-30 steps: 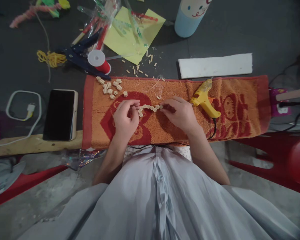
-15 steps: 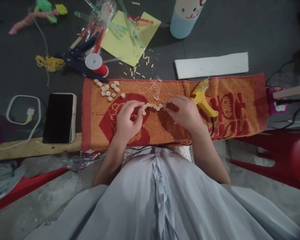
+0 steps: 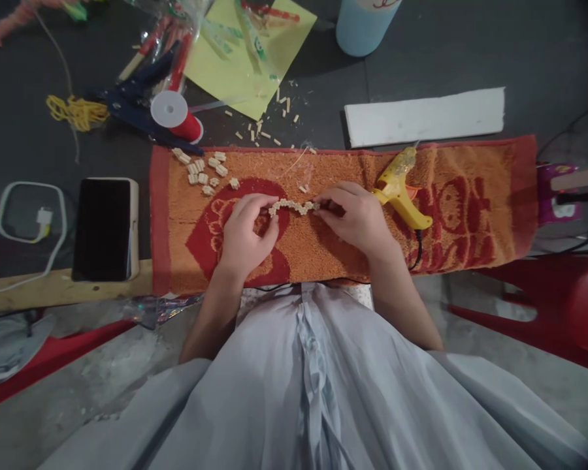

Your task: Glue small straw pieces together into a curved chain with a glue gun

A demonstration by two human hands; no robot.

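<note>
A thin wavy strip of small cream-coloured pieces (image 3: 294,205) stretches between my two hands, above the orange-and-red towel (image 3: 323,254). My left hand (image 3: 247,232) has its fingers curled round the strip's left end, with the thumb lower and a little apart. At the other end, my right hand (image 3: 357,215) pinches the strip between thumb and fingers; the fingertips are partly hidden. Several small cream clusters of short sticks (image 3: 200,171) lie on the towel's upper left. Right of my right hand rests a yellow hot glue gun (image 3: 402,189), its nozzle pointing away from me.
Beyond the towel are a white board (image 3: 424,119), scattered short stick bits (image 3: 264,134), yellow paper (image 3: 284,59) and a blue bottle (image 3: 365,29). A red thread spool (image 3: 191,127) stands beside dark blue pliers-like handles (image 3: 127,98). A phone (image 3: 102,228) and white cable (image 3: 29,186) lie left.
The strip's left end, which hung down below my left fingertips, now sits higher and the strip looks more stretched out. The camera view has shifted slightly.
</note>
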